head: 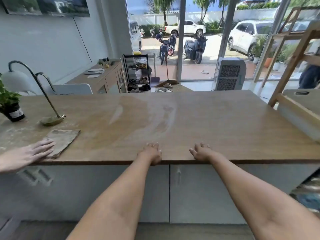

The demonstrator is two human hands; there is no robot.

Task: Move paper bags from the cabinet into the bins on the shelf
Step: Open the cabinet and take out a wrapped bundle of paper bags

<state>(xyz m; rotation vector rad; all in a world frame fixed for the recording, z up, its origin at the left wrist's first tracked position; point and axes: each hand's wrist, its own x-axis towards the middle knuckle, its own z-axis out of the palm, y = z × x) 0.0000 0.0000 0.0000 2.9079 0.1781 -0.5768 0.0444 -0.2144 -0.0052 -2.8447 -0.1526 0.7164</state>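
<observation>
- Both of the person's hands rest on the front edge of the long wood-grain countertop [199, 118]: the left hand [152, 153] and the right hand [201, 152] lie with fingers spread and relaxed, grasping nothing.
- Below them the pale grey cabinet doors [204, 193] are closed, so the task looks unstarted; the paper bags are not visible and are presumably behind those doors.
- To do the opening step well, I judge that a hand should drop to the slim handle [178, 175] near the seam between the doors and pull the door outward, with the body standing clear of its swing.
- The light wooden shelf frame [292, 58] stands at the right; a pale flat-topped bin [304, 103] sits on it, its contents hidden.
- At the far left another person's hand [37, 151] presses flat on a grey-brown cloth [63, 142], near a curved brass-footed lamp [52, 118] and a potted green plant [10, 104].
</observation>
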